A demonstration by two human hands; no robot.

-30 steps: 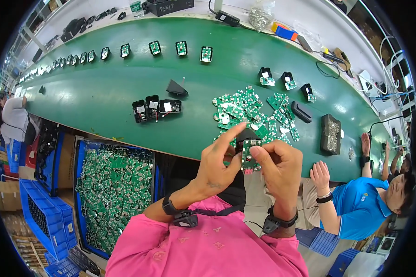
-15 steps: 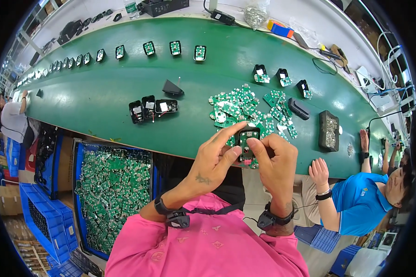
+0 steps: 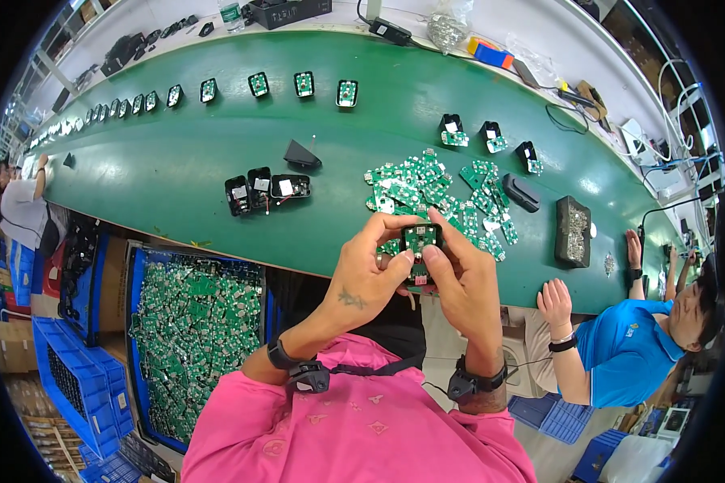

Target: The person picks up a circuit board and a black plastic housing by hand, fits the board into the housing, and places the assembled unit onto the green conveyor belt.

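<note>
Between both hands, just over the table's near edge, is a black plastic housing with a green circuit board [image 3: 420, 237] lying in its open face. My left hand [image 3: 370, 262] is closed round the left side, its thumb on the board's lower left. My right hand [image 3: 459, 274] grips the right side, thumb pressing near the board's lower right and forefinger along the upper rim. A pink patch shows at the board's lower end. Just beyond the hands lies a pile of loose green circuit boards [image 3: 411, 185]. The undersides of the fingers are hidden.
On the green table [image 3: 217, 153] stand a row of housings with boards [image 3: 347, 93], open black housings [image 3: 259, 189], a black wedge-shaped part [image 3: 302, 154] and a dark tray of small metal parts [image 3: 573, 232]. A board-filled crate [image 3: 201, 338] sits below left; a co-worker [image 3: 632, 346] sits at right.
My right hand has shifted from pinching over the board to wrapping the housing's right side. The housing has moved slightly left, and the board appears to sit more squarely in it.
</note>
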